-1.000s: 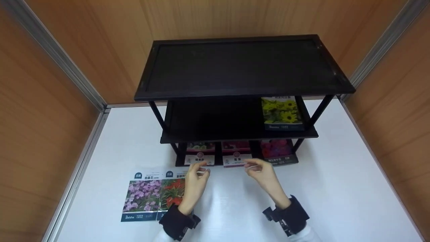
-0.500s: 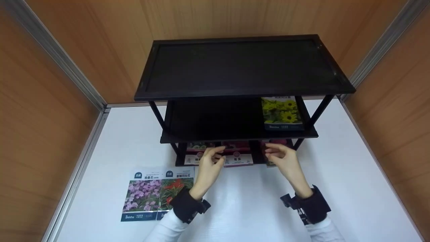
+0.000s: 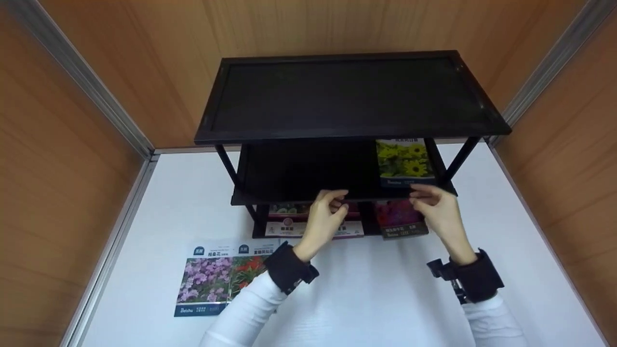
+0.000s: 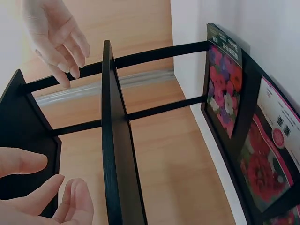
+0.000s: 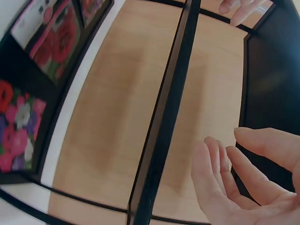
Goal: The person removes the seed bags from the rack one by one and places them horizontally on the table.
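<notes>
Both left hand [image 3: 322,221] and right hand [image 3: 441,214], fingers loosely curled, hold nothing beside the black rack [image 3: 352,96]

Wood-grain walls [image 3: 337,26], grey metal corner strips [image 3: 89,77]; white surface [image 3: 366,294], probably a tabletop, faintly reflecting light

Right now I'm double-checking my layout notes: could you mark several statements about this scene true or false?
The yellow-flower packet lies on the middle shelf. True.
The right grip is nearer that packet than the left grip is. True.
The left grip pinches a packet. False: it holds nothing.
The purple-flower packet and red-flower packet lie side by side on the table. True.
The head view shows the purple-flower packet right of the red-flower packet. False: it's left.
</notes>
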`<act>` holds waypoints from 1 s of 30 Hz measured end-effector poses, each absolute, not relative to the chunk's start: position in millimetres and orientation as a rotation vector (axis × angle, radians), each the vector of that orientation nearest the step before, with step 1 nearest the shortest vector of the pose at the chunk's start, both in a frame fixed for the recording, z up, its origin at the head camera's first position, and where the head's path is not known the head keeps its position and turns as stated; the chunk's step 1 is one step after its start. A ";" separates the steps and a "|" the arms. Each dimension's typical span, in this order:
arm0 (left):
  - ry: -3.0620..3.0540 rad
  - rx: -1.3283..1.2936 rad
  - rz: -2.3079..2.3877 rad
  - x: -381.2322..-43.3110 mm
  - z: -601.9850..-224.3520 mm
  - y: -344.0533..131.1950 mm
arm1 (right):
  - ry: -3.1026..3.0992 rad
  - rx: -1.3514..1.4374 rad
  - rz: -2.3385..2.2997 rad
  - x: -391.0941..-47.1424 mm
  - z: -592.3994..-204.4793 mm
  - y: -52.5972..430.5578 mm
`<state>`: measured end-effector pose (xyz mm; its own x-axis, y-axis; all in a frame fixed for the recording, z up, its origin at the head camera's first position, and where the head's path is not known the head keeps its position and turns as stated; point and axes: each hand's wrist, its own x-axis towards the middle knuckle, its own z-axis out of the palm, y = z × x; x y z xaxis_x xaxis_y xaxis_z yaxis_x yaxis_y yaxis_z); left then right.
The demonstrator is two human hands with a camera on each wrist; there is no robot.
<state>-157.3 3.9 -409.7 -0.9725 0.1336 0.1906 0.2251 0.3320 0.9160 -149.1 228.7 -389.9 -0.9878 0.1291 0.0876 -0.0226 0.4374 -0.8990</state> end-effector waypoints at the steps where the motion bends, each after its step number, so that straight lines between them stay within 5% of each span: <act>1: -2.505 -0.340 -1.738 -159.7 -407.9 6.5 | -2.542 -0.094 1.570 -151.2 -388.0 231.6; 30: -2.811 -0.275 -1.783 -224.8 -384.7 69.9 | -2.621 -0.071 1.130 -199.1 -383.2 271.1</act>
<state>-224.8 69.9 -384.7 -0.9669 0.2425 -0.0792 0.0318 0.4225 0.9058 -199.1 271.1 -383.2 -0.9581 0.1565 0.2400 -0.0671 0.6918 -0.7189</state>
